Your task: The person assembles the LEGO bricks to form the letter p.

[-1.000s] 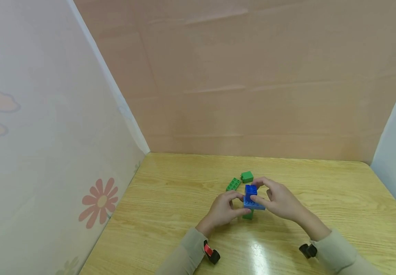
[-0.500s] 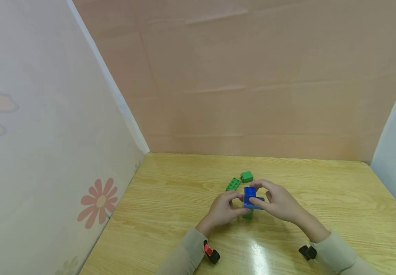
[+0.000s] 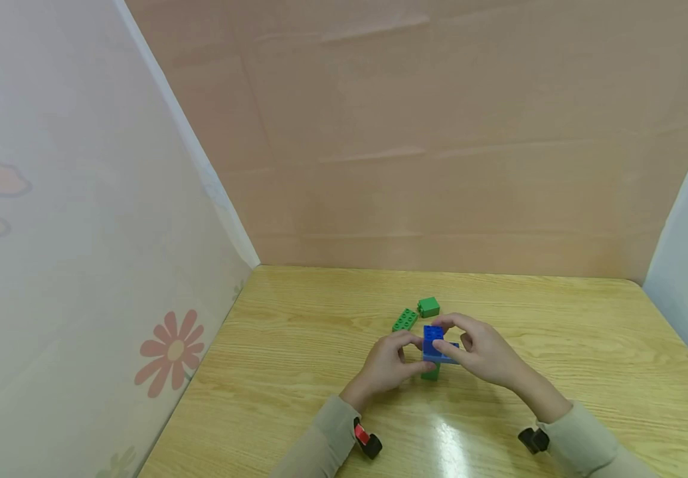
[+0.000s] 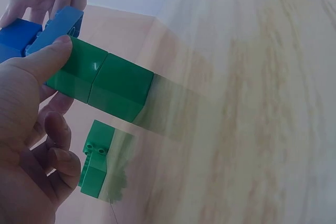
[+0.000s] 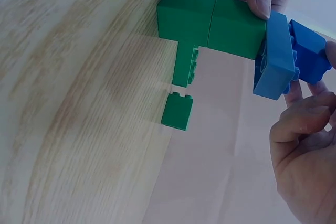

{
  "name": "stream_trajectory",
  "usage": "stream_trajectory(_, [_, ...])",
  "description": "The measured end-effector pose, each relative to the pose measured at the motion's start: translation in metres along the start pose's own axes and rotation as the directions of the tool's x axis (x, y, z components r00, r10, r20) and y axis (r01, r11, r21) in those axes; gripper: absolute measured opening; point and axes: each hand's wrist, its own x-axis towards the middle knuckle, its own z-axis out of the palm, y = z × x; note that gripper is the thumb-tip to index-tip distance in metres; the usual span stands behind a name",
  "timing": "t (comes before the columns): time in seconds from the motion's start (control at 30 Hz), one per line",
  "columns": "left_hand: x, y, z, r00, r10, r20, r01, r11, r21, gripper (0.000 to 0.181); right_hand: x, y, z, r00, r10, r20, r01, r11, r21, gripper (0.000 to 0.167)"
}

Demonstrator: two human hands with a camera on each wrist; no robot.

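Btwn R hand [image 3: 487,349] thumb [image 3: 448,349] & fingers [image 3: 457,320], dk blue brick [image 3: 430,340].

Loose bricks [image 3: 405,320] on table [image 3: 296,318], behind stack [image 3: 428,348]

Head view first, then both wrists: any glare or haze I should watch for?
Head: bright glare on the table, in its near part; left wrist: hazy, small glint on the green stack; right wrist: hazy too, but the green stack's edges are readable.

Wooden table [image 3: 296,312], loose green bricks [image 3: 404,321], brick stack [image 3: 431,357]
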Motion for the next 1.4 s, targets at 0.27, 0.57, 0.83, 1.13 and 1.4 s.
stream_trajectory(0.27, [0.0003,0.0005,0.0003,1.000,0.010,0.000,-0.010,1.000,0.004,0.031,-0.0016,-0.0006,0.0000,1.000,-0.005,-0.012,0.006,0.999,0.048,0.029])
stream_trajectory(0.57, [0.0004,0.0013,0.0001,1.000,0.024,0.000,-0.024,1.000,0.011,0.032,-0.0013,-0.0032,-0.0008,1.000,0.009,0.000,-0.009,0.995,0.101,0.027])
stream_trajectory(0.83, [0.0009,0.0039,-0.0001,1.000,0.018,0.003,-0.018,1.000,-0.001,0.028,-0.0012,-0.0040,-0.0002,0.999,0.022,0.027,-0.027,0.978,0.209,0.025])
stream_trajectory(1.13, [0.0013,0.0023,0.0018,1.000,0.005,-0.001,-0.005,1.000,-0.017,0.030,-0.0055,-0.0007,0.0009,0.997,0.067,0.030,-0.072,0.962,0.265,0.023])
stream_trajectory(1.4, [0.0008,-0.0001,0.0011,1.000,-0.024,0.002,0.024,1.000,-0.010,0.032,-0.0072,0.0011,0.0023,0.993,0.111,0.037,-0.117,0.949,0.293,0.024])
